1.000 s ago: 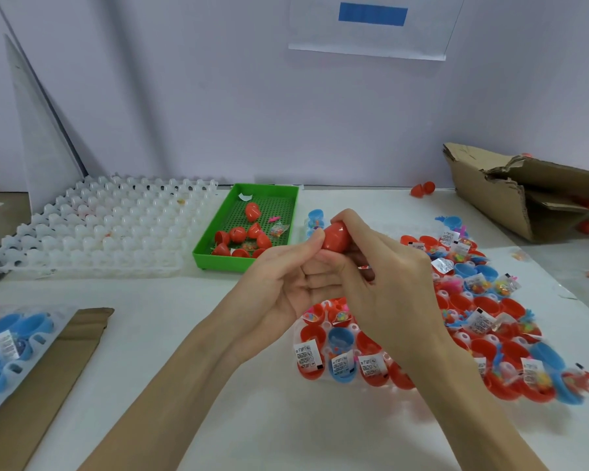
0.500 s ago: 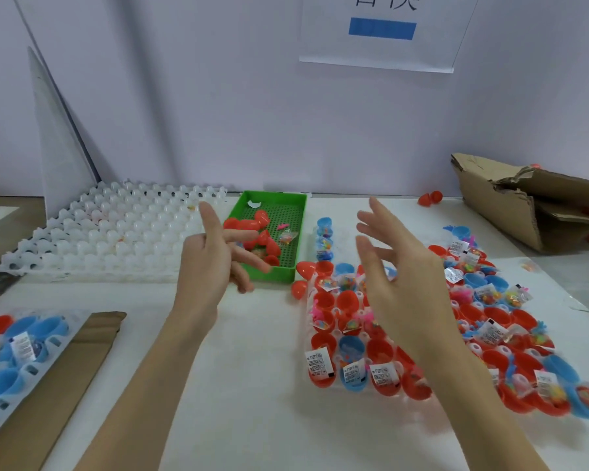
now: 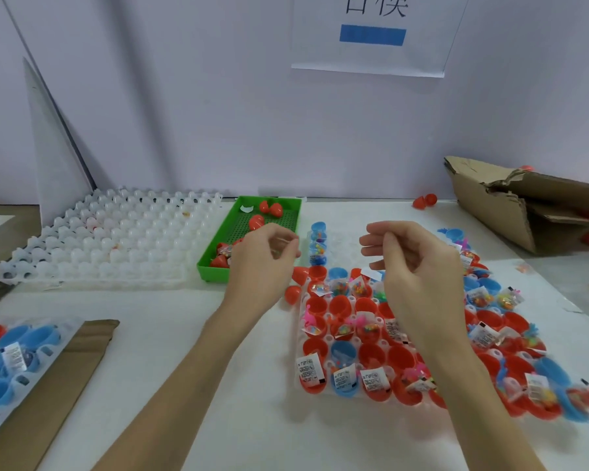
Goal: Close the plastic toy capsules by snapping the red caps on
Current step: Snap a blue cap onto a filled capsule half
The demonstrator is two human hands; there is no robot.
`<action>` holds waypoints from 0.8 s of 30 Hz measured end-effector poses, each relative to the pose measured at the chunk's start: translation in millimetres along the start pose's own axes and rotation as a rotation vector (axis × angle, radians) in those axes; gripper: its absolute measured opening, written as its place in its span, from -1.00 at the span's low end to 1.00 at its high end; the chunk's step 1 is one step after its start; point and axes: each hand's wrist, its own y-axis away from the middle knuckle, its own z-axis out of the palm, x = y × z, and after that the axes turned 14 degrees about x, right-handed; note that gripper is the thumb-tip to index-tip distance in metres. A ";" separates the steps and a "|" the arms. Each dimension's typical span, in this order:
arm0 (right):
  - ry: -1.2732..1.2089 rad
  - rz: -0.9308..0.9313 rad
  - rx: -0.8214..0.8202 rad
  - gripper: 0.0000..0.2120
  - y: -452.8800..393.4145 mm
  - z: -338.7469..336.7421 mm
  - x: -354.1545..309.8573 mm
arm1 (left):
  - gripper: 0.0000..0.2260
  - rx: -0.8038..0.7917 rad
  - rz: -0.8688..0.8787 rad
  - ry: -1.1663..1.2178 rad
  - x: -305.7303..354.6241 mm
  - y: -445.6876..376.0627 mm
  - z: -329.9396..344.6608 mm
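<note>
My left hand (image 3: 264, 263) hovers over the near end of the green tray (image 3: 215, 263), fingers loosely curled, holding nothing. My right hand (image 3: 412, 270) hangs above the clear holder (image 3: 300, 338) of open red and blue capsule halves (image 3: 371, 355), its fingers also loose and empty. Several red capsules (image 3: 256, 222) lie in the green tray. Two red pieces (image 3: 295, 283) sit on the table between the tray and the holder. Small toys and paper slips fill many halves.
A white moulded tray (image 3: 109, 246) sits at the back left. A second holder with blue halves (image 3: 11, 358) lies on cardboard (image 3: 72, 365) at the near left. A torn cardboard box (image 3: 524, 205) stands at the right; two red pieces (image 3: 424, 200) lie by the wall.
A second ago both hands pressed a red capsule together. They let it go and parted. Now the left hand has moved over the green tray, and both hands' fingers have curled loosely.
</note>
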 end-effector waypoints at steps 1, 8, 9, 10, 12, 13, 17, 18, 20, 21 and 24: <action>-0.002 0.005 -0.001 -0.78 -0.2 -0.2 -0.1 | -0.94 -0.034 0.027 -0.042 2.7 -7.3 4.0; 0.007 0.025 -0.039 -0.77 0.3 -0.4 -0.4 | -0.75 -0.302 0.177 -0.342 6.5 -43.5 33.6; 0.011 0.028 -0.041 -0.77 0.1 -0.1 -0.2 | -0.69 -0.324 0.188 -0.373 6.8 -44.3 37.3; 0.012 0.031 -0.043 -0.77 0.0 -0.2 0.1 | -0.63 -0.336 0.203 -0.406 7.8 -44.9 40.6; 0.011 0.038 -0.043 -0.77 -0.3 -0.4 0.2 | -0.57 -0.350 0.236 -0.459 11.7 -46.0 45.8; 0.011 0.040 -0.044 -0.77 -0.3 -0.3 0.2 | -0.57 -0.355 0.248 -0.474 14.0 -46.8 47.5; 0.027 0.047 -0.044 -0.78 -1.4 1.1 0.9 | -0.62 -0.368 0.281 -0.551 20.4 -47.8 52.2; 0.023 0.046 -0.041 -0.78 -1.5 1.3 1.0 | -0.62 -0.365 0.284 -0.556 20.2 -48.1 52.5; 0.021 0.042 -0.038 -0.78 -2.3 1.4 1.3 | -0.64 -0.335 0.288 -0.536 18.1 -49.8 50.1; 0.022 0.043 -0.037 -0.78 -2.3 1.1 1.7 | -0.67 -0.316 0.297 -0.521 16.5 -51.4 47.6; 0.015 0.045 -0.037 -0.77 -3.0 -0.1 1.9 | -0.84 -0.273 0.358 -0.460 11.6 -58.5 38.8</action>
